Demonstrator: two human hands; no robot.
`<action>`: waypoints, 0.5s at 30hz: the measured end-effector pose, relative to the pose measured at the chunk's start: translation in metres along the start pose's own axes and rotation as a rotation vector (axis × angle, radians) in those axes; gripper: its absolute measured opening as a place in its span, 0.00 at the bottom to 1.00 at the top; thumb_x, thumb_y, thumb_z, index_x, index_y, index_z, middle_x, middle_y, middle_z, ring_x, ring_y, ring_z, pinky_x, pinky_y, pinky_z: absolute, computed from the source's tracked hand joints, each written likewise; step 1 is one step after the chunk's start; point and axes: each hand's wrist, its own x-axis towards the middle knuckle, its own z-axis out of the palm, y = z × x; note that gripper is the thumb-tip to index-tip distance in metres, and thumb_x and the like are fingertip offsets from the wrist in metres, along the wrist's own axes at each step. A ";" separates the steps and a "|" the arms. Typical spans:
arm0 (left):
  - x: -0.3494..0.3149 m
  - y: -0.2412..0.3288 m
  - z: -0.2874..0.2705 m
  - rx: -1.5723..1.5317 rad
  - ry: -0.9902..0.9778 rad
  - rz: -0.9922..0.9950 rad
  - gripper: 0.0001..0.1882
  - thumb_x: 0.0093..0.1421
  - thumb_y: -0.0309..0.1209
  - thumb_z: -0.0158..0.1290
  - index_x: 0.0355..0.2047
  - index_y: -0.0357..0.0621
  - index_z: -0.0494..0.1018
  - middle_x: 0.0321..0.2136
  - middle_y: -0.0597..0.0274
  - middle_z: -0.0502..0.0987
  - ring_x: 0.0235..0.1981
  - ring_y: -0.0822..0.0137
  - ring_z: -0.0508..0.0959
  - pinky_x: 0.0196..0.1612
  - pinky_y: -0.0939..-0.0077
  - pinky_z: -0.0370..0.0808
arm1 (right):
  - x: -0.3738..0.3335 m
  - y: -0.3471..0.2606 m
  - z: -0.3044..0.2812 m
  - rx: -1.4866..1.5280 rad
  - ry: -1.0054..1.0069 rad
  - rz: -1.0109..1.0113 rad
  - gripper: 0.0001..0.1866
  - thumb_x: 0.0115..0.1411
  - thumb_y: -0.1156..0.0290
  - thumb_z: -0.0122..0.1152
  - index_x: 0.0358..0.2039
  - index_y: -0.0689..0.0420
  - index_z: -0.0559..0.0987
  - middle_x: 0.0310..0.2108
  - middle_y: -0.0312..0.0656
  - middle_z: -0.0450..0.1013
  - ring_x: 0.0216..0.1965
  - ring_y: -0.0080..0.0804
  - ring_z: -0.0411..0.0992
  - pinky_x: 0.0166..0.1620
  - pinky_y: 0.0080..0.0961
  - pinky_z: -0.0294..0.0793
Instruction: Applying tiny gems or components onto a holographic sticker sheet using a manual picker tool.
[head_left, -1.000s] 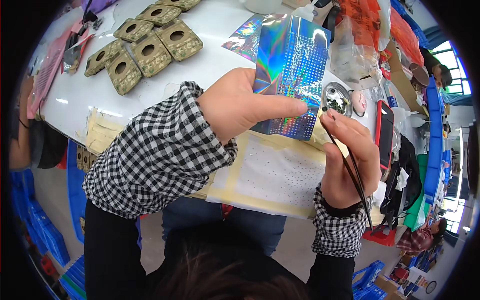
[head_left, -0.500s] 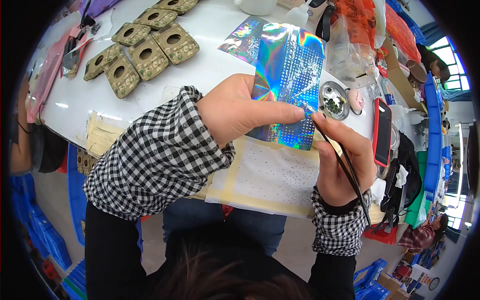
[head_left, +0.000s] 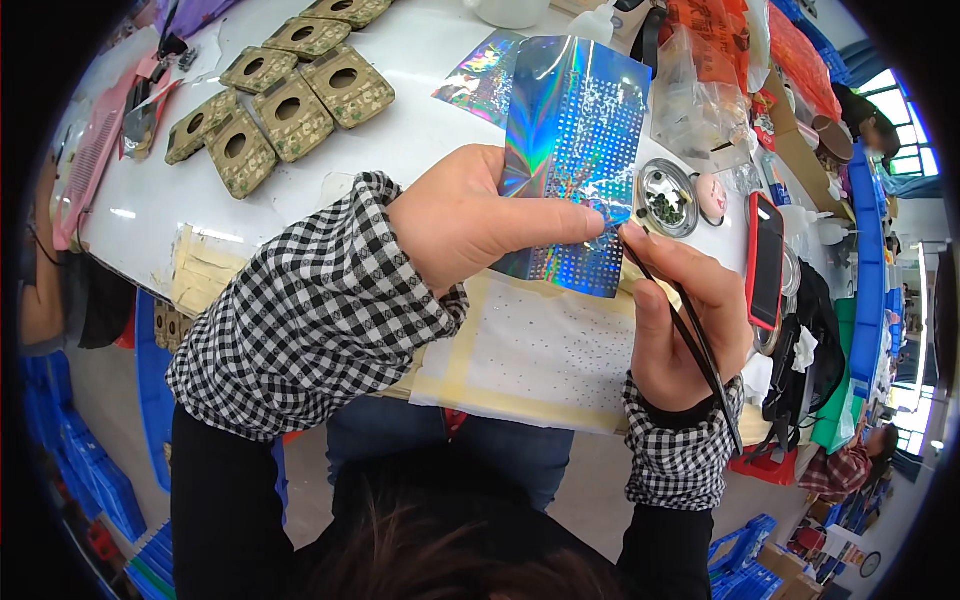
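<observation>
- The sheet lies left and slightly far of the right hand, whose fingertips come close to its right edge.
- The left hand grips the sheet from the left, thumb laid flat across its face toward that edge; the fingers beneath are hidden.
- The right hand pinches the tweezers, whose long axis slants from near right to far left, toward the left thumb's tip. Whether the tips touch the sheet or hold anything is too small to tell.
- The sheet's long axis runs far to near, its far end leaning a little right; its near end overlaps the view of the white, dotted paper on the tabletop.
- The sheet is thin, shiny and holographic: mostly blue with rainbow streaks, a plain left strip, and rows of small pale dots over the rest.
- Just right of it, far of the right hand, sits a round silver dish with dark green bits.
</observation>
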 end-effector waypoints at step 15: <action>0.000 -0.004 0.000 0.018 0.017 0.052 0.14 0.58 0.27 0.58 0.44 0.36 0.75 0.39 0.59 0.80 0.38 0.71 0.79 0.45 0.76 0.75 | 0.001 -0.002 0.000 -0.016 -0.006 0.008 0.13 0.57 0.76 0.64 0.41 0.64 0.74 0.39 0.51 0.78 0.43 0.40 0.78 0.45 0.27 0.77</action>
